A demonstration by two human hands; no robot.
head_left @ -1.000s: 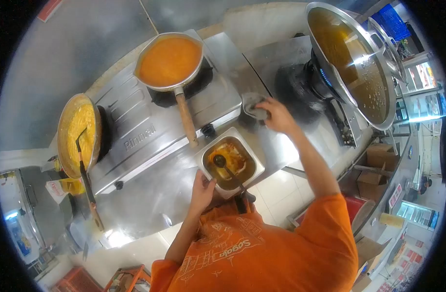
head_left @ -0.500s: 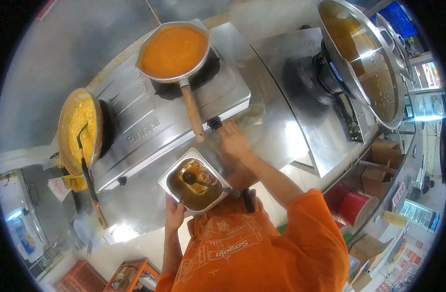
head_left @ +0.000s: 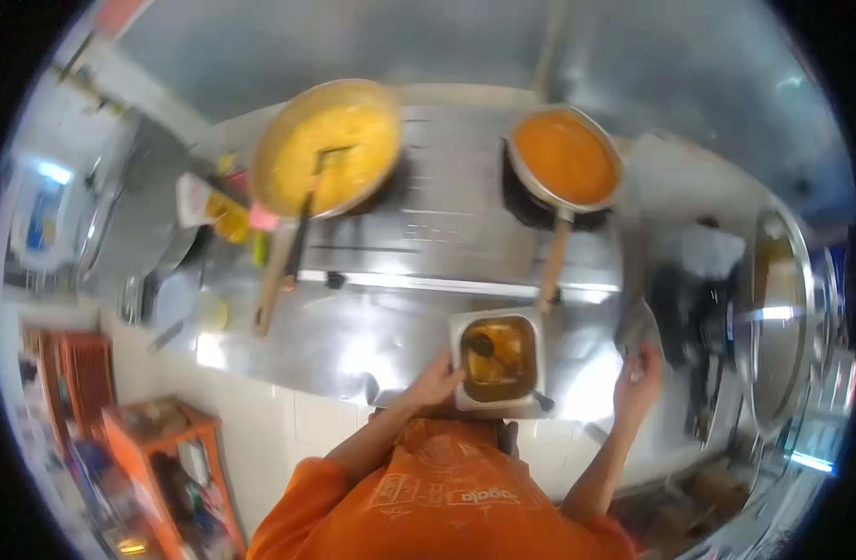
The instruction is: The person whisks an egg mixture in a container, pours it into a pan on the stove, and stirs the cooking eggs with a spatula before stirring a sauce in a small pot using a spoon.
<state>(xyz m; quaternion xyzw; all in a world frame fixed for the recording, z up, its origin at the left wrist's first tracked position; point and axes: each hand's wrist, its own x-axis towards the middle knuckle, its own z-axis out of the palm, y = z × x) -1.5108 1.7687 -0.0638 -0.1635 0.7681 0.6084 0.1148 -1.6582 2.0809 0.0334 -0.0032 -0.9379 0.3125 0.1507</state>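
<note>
My left hand (head_left: 437,378) grips the left rim of a square metal container (head_left: 538,350) at the counter's front edge. Brown-orange liquid and a dark ladle (head_left: 481,346) are in it, the ladle's handle resting over the near right corner. Off to the right, my right hand (head_left: 639,378) is over the counter beside a greyish cloth (head_left: 639,329); its fingers look bent but are blurred, and whether they touch the cloth is unclear. Behind the container, a saucepan (head_left: 564,157) of orange sauce sits on the stove, its wooden handle pointing toward me.
A wide pan (head_left: 330,145) of yellow food with a black spatula (head_left: 305,219) stands on the stove's left burner. Far right is a large metal pot (head_left: 781,317). Bottles and packets lie left of the stove. An orange shelf (head_left: 157,429) stands on the floor at lower left.
The view has swung toward the left and levelled with the stove. My right hand has come away from the stove knob to beside the cloth. My left hand still holds the container.
</note>
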